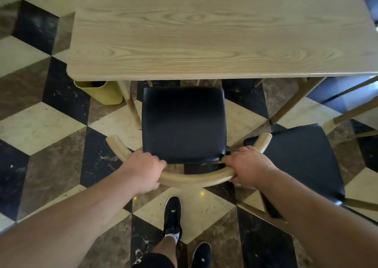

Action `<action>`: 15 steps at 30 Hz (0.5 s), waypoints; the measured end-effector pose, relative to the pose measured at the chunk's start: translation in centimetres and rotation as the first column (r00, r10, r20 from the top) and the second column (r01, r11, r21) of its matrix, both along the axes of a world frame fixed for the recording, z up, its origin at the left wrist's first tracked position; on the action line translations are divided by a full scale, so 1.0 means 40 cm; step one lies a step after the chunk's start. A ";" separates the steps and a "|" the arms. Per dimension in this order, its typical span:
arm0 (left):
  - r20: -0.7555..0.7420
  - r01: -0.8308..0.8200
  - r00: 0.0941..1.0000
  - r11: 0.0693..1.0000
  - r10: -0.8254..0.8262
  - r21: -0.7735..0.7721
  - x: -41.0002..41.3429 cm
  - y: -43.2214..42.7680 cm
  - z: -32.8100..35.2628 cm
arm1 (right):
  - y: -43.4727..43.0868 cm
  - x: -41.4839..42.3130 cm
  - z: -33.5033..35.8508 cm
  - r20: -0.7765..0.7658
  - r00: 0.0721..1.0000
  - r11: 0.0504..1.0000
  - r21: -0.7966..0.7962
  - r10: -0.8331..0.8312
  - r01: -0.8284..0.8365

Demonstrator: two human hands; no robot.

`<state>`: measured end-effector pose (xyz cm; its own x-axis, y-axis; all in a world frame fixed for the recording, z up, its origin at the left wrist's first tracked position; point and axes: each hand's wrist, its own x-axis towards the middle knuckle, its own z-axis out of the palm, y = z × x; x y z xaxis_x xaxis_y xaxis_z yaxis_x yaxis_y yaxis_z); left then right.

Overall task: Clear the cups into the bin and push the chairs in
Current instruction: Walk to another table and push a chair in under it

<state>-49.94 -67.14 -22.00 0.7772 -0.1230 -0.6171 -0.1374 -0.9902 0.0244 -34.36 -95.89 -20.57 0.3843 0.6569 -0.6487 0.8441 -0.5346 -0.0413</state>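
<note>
Now the counter [204,32] is showing no cups, and the near chair [184,124] is sitting just short of it, a second chair [296,161] waiting right. Left hand [143,170] and right hand [248,166] fingers are wrapping its curved backrest [196,178]; stiff, probably light, best gripped there.

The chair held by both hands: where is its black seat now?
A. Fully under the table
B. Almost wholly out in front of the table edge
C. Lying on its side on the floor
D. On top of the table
B: the left hand and right hand grip the curved backrest, and the black seat of the chair shows almost wholly in front of the table edge.
</note>
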 end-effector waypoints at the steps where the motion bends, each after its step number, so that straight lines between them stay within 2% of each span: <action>1: 0.003 0.001 1.000 1.000 -0.001 0.005 0.018 0.013 0.000 | 0.013 0.014 -0.002 0.006 1.000 1.000 0.004 -0.015 0.015; 7: 0.052 -0.017 0.999 0.999 0.016 0.036 0.123 0.093 0.000 | 0.088 0.095 -0.013 0.039 0.995 0.995 0.052 -0.090 0.088; 15: 0.071 -0.061 0.996 0.996 0.057 0.060 0.247 0.188 0.007 | 0.191 0.196 -0.015 0.112 0.987 0.993 0.038 -0.114 0.110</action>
